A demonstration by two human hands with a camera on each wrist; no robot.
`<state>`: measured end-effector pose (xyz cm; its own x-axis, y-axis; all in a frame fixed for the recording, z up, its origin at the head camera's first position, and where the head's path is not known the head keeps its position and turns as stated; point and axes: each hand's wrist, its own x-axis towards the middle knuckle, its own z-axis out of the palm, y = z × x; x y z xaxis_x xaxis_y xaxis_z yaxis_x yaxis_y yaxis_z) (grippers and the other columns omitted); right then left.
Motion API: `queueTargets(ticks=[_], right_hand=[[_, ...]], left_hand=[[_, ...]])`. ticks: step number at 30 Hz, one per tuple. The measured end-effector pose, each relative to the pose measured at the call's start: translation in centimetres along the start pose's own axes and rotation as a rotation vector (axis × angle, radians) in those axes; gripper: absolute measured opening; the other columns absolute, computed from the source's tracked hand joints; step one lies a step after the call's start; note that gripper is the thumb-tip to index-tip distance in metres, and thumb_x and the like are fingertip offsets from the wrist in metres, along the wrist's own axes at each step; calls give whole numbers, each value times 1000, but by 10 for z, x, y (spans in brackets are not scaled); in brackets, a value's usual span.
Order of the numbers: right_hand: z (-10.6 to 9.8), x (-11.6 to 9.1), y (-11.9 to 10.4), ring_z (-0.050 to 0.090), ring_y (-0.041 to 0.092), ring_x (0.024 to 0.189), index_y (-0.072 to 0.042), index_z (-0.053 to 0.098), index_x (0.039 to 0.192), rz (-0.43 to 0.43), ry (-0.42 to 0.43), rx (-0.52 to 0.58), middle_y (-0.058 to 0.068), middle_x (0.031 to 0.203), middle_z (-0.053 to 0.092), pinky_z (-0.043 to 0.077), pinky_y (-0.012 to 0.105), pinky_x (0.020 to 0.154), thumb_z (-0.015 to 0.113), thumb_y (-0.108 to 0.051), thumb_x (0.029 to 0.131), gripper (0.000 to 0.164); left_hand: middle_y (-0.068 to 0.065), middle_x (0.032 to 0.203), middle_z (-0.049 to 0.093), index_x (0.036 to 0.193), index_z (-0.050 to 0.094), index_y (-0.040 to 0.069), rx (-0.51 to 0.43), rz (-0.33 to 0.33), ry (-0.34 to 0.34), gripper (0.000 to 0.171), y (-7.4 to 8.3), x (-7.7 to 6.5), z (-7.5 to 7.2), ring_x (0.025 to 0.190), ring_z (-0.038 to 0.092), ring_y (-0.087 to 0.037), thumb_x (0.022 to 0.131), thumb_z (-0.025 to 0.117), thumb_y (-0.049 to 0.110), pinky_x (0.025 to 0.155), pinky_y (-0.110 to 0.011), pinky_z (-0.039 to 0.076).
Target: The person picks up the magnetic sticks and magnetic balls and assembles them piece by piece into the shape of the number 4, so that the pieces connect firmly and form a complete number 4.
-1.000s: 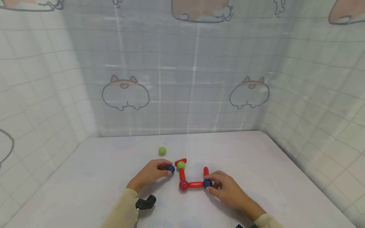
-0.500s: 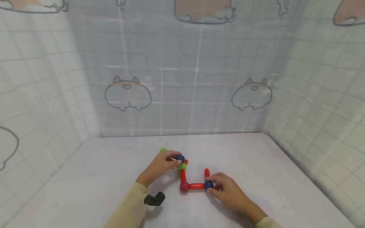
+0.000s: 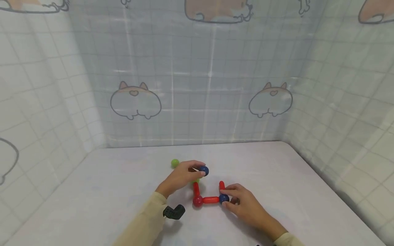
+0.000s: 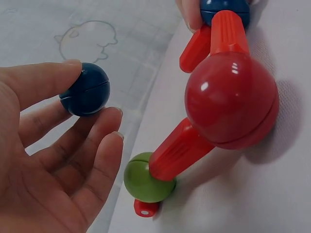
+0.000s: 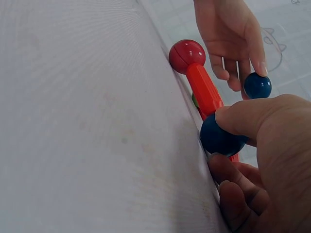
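Between thumb and fingers my left hand [image 3: 183, 176] pinches a loose blue ball [image 4: 86, 90], raised over the far end of a chain of balls and red rods. My right hand [image 3: 244, 204] grips another blue ball [image 5: 219, 136] at the chain's near right corner. From that corner one red rod [image 3: 211, 200] runs left to a red ball [image 4: 232, 100], and a second red rod [image 3: 222, 185] points away from me. Beyond the red ball, a further red rod [image 4: 180, 150] leads to a green ball [image 4: 148, 178], partly hidden by my left hand in the head view.
A loose green ball [image 3: 175, 163] lies on the white table [image 3: 123, 177] just behind my left hand. Light cloth walls with cartoon dogs [image 3: 135, 100] close in the back and both sides.
My left hand has carried its blue ball right and away from me, passing over the chain's green ball. The right hand keeps its hold on the corner ball.
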<state>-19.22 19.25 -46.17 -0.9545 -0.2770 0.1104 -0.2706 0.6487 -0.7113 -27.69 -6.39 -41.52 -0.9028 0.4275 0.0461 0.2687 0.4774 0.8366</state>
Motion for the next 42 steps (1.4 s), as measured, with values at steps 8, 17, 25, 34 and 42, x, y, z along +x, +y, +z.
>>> queueTargets(ticks=[8, 17, 25, 34, 42], right_hand=[[0, 0, -1, 58, 11, 82, -19, 71, 126, -37, 6, 4, 2, 128, 58, 54, 23, 69, 77, -29, 89, 39], [1, 0, 0, 58, 11, 82, -19, 71, 126, -37, -6, 6, 2, 128, 59, 54, 23, 70, 77, -30, 90, 39], [0, -2, 0, 58, 12, 83, -20, 71, 126, -28, -7, 7, 0, 124, 60, 54, 23, 70, 77, -31, 90, 39], [-2, -2, 0, 57, 14, 83, -20, 70, 127, -16, -15, 14, -5, 110, 60, 53, 24, 70, 76, -33, 90, 40], [-1, -6, 3, 56, 12, 81, -17, 70, 126, -44, -13, 7, -8, 99, 60, 52, 24, 66, 75, -31, 91, 39]], left_hand=[[0, 112, 66, 131, 65, 18, 1, -9, -32, 42, 6, 7, 4, 103, 61, -22, 93, 71, 35, 84, -37, 56], [0, 110, 66, 129, 65, 16, -7, -1, -65, 39, 7, 13, 11, 100, 63, -20, 94, 70, 32, 85, -37, 56], [-1, 111, 67, 130, 65, 15, 7, -2, -74, 41, 8, 16, 13, 96, 65, -20, 93, 71, 31, 85, -38, 56], [-1, 111, 66, 131, 65, 16, 52, -27, -109, 41, 13, 25, 18, 94, 66, -20, 93, 72, 29, 87, -40, 56], [1, 106, 67, 127, 68, 17, 126, -10, -128, 35, 14, 29, 32, 95, 64, -17, 93, 73, 26, 89, -42, 55]])
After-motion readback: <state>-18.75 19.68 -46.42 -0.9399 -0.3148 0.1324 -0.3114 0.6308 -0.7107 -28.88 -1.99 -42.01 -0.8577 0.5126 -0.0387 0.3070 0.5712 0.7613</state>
